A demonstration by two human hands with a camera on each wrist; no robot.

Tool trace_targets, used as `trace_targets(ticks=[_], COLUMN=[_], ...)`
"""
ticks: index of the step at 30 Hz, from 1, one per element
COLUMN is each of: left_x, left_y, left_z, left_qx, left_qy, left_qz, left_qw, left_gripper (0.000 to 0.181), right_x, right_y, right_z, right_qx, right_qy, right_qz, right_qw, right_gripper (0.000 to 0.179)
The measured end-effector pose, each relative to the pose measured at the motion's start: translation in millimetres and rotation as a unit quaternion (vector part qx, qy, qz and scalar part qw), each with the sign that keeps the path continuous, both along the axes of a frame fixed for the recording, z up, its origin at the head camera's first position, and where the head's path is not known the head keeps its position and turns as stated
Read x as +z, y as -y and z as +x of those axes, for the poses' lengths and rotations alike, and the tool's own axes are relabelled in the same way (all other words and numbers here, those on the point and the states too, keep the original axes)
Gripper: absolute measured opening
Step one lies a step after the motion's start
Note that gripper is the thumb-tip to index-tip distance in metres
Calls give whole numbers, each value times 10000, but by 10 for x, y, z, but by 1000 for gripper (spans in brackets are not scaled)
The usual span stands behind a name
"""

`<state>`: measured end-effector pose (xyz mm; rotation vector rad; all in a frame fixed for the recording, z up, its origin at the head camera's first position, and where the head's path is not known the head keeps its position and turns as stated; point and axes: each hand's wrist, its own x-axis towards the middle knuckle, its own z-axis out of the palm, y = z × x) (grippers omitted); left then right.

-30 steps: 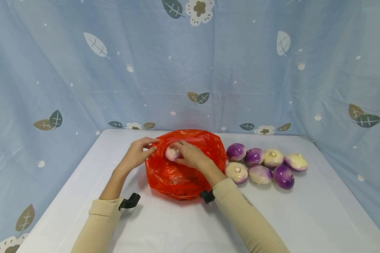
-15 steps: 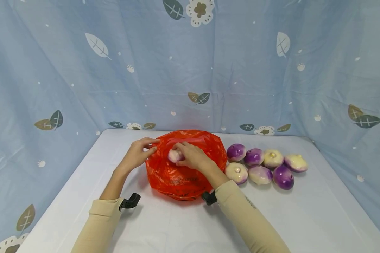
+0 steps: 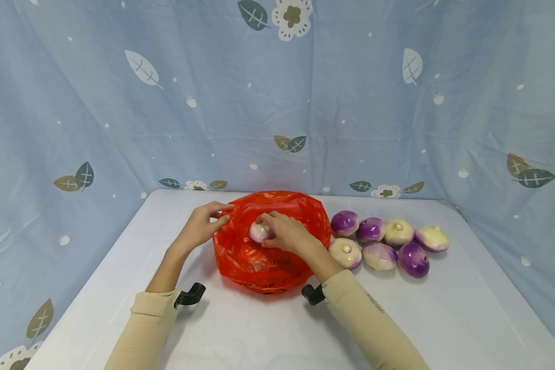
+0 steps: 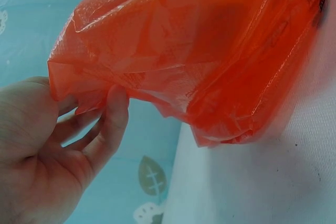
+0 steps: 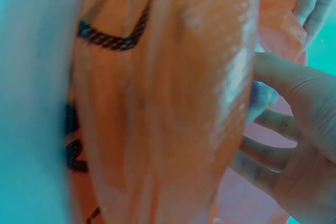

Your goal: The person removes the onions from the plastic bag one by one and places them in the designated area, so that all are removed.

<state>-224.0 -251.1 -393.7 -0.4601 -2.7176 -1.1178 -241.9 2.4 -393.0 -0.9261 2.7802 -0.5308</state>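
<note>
A red plastic bag [image 3: 270,267] lies with its mouth spread wide in the middle of the table. My left hand [image 3: 203,226] pinches the bag's left rim; in the left wrist view the thin plastic [image 4: 157,51] runs between thumb and fingers. Over the bag's mouth, my right hand [image 3: 284,234] holds a glossy white-and-purple turnip [image 3: 259,232]. Only a small part of that turnip [image 5: 262,98] shows in the right wrist view, past the bag's side. The bottom of the bag is hidden.
Several more purple-and-cream turnips [image 3: 380,256] stand in two close rows just right of the bag. A white cloth [image 3: 467,308] covers the table. Behind it hangs a blue leaf-print curtain [image 3: 351,103].
My right hand has shifted slightly right and down with the turnip, still over the bag. My left hand stays at the rim.
</note>
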Motion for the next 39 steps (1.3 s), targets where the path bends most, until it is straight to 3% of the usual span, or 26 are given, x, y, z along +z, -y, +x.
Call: trace_targets(ticks=[16,28,39], left_x=[2,-5,-1], left_y=[-5,6,22], left_z=[-2,3,-4], left_qx=[46,25,23], left_qy=[128,94,-11], left_qz=[30,14,17], left_qw=[9999,10000,10000], left_gripper=[32,32,32], right_x=[4,144,292], right_y=[-274,-479,-926], right_z=[79,181,288], right_qx=[-174,-230,-467], right_qy=[-30,-500,-774], right_qz=[-441,-754,-1187], right_qw=[9989,9956,9888], right_gripper=[55,57,59])
